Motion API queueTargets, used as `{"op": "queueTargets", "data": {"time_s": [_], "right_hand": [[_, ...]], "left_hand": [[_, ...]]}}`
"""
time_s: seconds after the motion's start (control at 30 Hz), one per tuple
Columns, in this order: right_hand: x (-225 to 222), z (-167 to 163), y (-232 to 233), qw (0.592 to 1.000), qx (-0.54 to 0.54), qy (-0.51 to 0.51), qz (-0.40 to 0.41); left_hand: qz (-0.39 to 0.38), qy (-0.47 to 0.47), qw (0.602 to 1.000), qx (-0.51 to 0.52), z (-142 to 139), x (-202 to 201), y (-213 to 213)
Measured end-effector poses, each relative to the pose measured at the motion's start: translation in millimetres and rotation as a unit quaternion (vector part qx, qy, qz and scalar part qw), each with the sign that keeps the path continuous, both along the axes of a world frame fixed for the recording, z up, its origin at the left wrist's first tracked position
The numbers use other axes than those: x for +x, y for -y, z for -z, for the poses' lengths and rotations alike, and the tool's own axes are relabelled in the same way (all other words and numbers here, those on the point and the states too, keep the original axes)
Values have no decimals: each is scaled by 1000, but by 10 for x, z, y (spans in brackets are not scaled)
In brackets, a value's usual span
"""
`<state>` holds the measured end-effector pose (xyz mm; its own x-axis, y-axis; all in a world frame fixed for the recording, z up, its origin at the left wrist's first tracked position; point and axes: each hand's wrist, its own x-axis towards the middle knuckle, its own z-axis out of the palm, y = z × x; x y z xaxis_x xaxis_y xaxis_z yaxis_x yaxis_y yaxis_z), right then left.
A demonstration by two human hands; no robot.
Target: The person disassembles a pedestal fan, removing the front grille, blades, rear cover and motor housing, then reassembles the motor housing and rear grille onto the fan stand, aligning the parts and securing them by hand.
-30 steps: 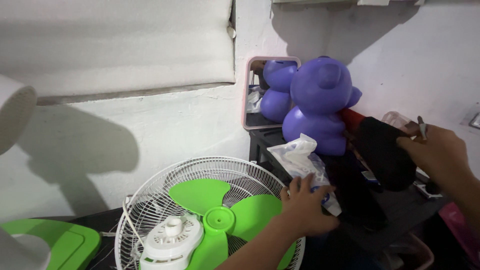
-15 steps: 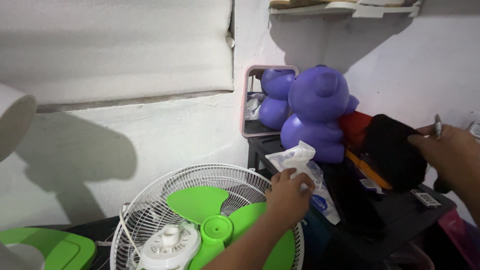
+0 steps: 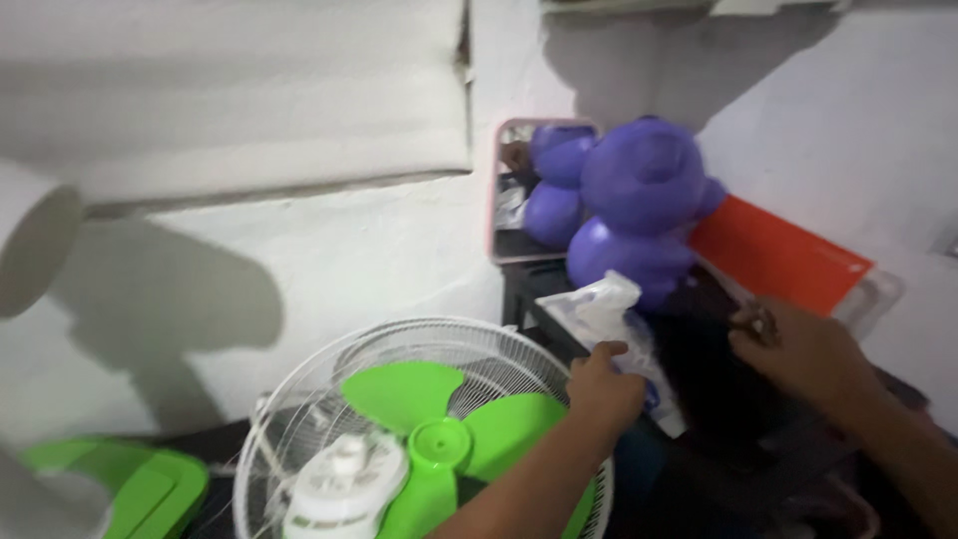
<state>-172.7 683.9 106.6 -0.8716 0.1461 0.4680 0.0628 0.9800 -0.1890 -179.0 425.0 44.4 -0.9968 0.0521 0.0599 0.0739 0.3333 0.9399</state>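
My left hand is curled around the lower part of a crinkled clear plastic packet with some blue print, thumb on top and fingers closed on it, holding it upright just in front of the dark surface beside the wall. My right hand hovers over a black mass lying on that surface; the fingers are bent and something small and dark sits at the fingertips, but motion blur keeps me from telling whether they grip it or only touch it. The black mass itself is too dark to make out as any one thing. Behind the packet stands a rounded purple bear-shaped figure, its double showing in a pink-framed mirror leaning against the white wall. An orange flat card in a clear sleeve slants behind my right hand, partly covered by it. Below my left forearm is a white wire-guarded fan with green blades, cut off at the bottom edge, and a green lid-like shape is smeared at the lower left corner.
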Motion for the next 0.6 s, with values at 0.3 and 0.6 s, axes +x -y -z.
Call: {"op": "queueTargets", "data": {"time_s": [0.3, 0.6], "right_hand": [[-19, -267, 1393, 984, -68, 153, -62], [456, 687, 2812, 875, -30, 387, -288]], "left_hand": [[-159, -112, 980, 41, 147, 261, 1208], [-422, -35, 903, 65, 128, 1294, 3162]]}}
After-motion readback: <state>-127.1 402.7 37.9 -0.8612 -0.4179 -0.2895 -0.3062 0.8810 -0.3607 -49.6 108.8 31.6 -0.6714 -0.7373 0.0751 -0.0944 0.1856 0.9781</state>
